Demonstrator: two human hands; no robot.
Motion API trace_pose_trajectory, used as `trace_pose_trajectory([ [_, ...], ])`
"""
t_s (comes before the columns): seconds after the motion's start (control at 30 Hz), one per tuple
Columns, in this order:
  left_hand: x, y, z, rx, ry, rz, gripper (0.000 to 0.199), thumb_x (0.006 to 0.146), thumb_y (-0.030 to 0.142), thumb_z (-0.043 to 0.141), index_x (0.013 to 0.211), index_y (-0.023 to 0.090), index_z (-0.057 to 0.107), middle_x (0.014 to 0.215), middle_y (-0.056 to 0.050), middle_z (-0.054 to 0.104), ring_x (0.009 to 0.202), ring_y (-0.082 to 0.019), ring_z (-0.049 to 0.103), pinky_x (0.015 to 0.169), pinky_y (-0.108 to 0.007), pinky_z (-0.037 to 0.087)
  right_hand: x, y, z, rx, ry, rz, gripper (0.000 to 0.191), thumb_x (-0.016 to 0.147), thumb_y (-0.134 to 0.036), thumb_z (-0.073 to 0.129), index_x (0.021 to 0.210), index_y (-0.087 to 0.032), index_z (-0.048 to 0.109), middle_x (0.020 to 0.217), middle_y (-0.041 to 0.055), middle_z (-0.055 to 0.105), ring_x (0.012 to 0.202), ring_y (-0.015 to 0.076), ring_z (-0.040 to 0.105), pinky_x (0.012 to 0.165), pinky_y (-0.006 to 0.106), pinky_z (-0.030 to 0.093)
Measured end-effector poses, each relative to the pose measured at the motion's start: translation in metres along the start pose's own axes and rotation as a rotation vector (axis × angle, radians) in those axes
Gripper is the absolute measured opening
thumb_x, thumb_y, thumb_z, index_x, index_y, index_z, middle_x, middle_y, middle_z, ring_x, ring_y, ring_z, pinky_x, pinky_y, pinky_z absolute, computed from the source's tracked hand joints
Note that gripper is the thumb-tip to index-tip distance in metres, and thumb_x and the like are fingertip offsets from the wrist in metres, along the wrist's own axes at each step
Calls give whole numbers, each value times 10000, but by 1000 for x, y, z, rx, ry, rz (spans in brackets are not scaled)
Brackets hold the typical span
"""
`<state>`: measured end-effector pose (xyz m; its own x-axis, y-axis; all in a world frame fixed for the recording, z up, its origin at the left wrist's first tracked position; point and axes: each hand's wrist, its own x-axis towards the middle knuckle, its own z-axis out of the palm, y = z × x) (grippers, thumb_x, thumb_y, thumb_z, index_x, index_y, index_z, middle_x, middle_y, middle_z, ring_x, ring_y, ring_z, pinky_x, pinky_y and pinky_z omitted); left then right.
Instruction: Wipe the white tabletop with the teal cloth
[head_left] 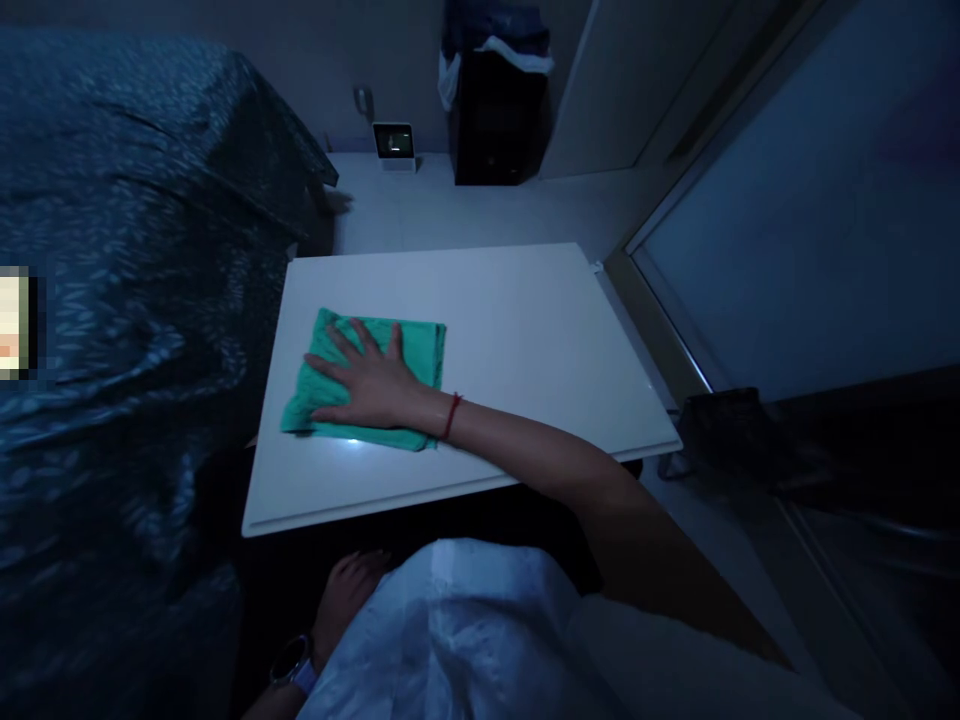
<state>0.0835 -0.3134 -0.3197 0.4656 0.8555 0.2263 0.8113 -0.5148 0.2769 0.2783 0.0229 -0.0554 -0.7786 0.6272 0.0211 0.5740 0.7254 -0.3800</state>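
My right hand (pixel 371 385) lies flat on a folded green cloth (pixel 421 350), its fingers spread wide, pressing it against the white tabletop (pixel 517 330). The cloth covers part of the table's left half. A red string circles my right wrist. My left hand (pixel 351 590) rests in my lap below the table's near edge, touching dark clothing and holding nothing I can see. Its fingers lie loosely stretched out, partly in shadow, and a watch (pixel 291 662) is strapped to that wrist.
A bed with a dark patterned cover (pixel 150 250) stands along the left. Beyond the table, a small screen device (pixel 395 142) and a black cabinet (pixel 495 120) with clothes on top sit on the floor. A frosted panel (pixel 810 220) is at right, with a dark object (pixel 727 430) near the table's corner.
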Motion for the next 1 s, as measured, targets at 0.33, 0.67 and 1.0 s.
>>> trace_pose_trajectory([
  [0.33, 7, -2, -6, 47, 4, 41, 495, 1191, 311, 387, 1192, 374, 878, 1232, 26, 885, 1084, -192, 831, 1081, -345, 573, -157, 144, -68, -172, 95, 788, 673, 1200, -525, 289, 1838, -319, 350, 1948, 127, 174, 1782, 485, 148, 1293, 915, 200],
  [0.67, 15, -5, -6, 74, 59, 114, 557, 1221, 364, 329, 1143, 374, 880, 1140, 16, 897, 1011, -193, 837, 995, -345, 610, -214, 137, -56, -239, 193, 1074, 732, 1172, -510, 283, 1845, -224, 322, 1924, 232, 196, 1730, 570, 225, 1216, 938, 297],
  [1.0, 4, -3, 1, 57, -25, 65, 608, 1228, 329, 276, 1218, 340, 884, 1198, -29, 891, 1095, -203, 841, 1046, -367, 613, -101, 30, -22, -171, 17, 432, 785, 1136, -586, 533, 1837, -284, 352, 1938, 200, 161, 1758, 567, 143, 1273, 930, 184],
])
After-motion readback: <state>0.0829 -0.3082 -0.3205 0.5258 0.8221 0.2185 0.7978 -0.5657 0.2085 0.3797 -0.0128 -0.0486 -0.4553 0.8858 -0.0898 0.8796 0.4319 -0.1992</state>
